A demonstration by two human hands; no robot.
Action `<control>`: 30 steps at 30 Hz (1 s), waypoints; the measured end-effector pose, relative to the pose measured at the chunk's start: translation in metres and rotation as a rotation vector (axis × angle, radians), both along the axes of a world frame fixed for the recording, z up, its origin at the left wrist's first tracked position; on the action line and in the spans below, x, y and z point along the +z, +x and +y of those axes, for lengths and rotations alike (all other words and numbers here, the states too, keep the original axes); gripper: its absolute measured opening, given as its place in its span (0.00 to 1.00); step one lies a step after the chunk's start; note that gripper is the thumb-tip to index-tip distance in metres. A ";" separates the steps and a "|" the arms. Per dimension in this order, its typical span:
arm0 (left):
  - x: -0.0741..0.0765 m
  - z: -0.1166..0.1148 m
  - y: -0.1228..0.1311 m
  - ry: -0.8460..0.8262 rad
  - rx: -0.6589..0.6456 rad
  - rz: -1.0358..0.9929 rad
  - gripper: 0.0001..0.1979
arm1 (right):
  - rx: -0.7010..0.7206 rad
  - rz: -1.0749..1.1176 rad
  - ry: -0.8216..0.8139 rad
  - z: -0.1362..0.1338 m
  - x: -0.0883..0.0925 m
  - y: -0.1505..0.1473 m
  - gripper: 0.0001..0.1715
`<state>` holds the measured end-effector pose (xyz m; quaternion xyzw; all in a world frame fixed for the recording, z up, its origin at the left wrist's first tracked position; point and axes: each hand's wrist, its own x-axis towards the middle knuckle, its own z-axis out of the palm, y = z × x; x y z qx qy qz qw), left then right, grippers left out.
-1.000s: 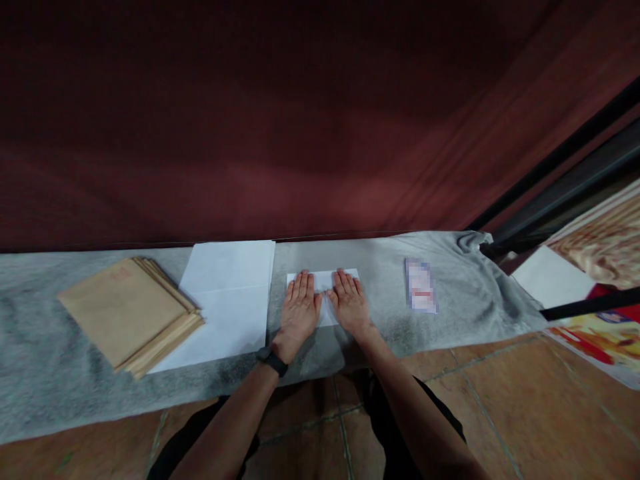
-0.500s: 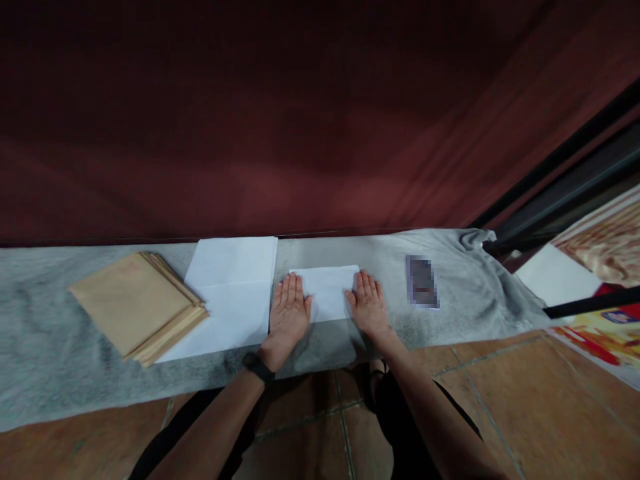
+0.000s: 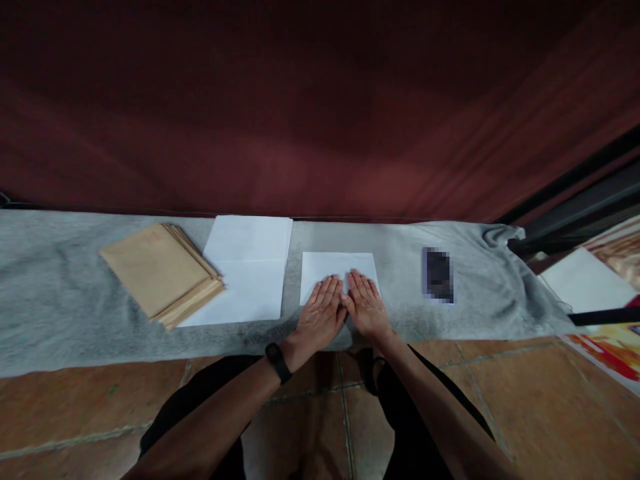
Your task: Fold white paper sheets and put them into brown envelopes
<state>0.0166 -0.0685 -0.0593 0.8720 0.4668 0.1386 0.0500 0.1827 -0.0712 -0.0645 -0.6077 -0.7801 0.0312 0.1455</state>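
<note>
A small white sheet of paper (image 3: 333, 262), apparently folded, lies on the grey cloth in front of me. My left hand (image 3: 323, 310) rests flat on its lower middle, fingers stretched out. Beside it my right hand (image 3: 367, 307) lies flat on the paper's lower right part, the two thumbs close together. Both palms face down and grip nothing. The paper's near edge is mostly hidden under the hands. Left of it is a stack of larger white sheets (image 3: 250, 283) with a crease across the top one.
A pile of brown envelopes (image 3: 155, 267) overlaps the white stack's left side. To the right lies a blurred-out phone-like object (image 3: 439, 275). The grey cloth (image 3: 50, 287) covers a long narrow surface against a dark red backdrop (image 3: 280, 133). Tiled floor (image 3: 515, 387) shows below.
Both hands have moved inward from the paper's two sides onto its lower part, now side by side. The view has shifted, so everything sits a little farther right and higher.
</note>
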 end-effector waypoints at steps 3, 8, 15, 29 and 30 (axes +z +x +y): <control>0.002 0.000 -0.007 0.017 0.030 -0.012 0.32 | -0.020 -0.029 0.040 -0.001 -0.002 0.008 0.35; 0.004 -0.001 -0.019 0.015 0.048 0.000 0.36 | -0.064 -0.073 0.061 -0.002 -0.005 0.021 0.36; 0.007 -0.004 -0.032 -0.006 0.086 0.026 0.40 | -0.103 -0.108 0.079 -0.005 -0.012 0.040 0.39; 0.008 -0.003 -0.038 0.011 0.090 0.053 0.40 | -0.225 -0.082 0.096 -0.001 -0.008 0.052 0.37; 0.009 -0.002 -0.038 0.021 0.087 0.048 0.38 | -0.216 -0.063 0.087 0.002 -0.004 0.048 0.36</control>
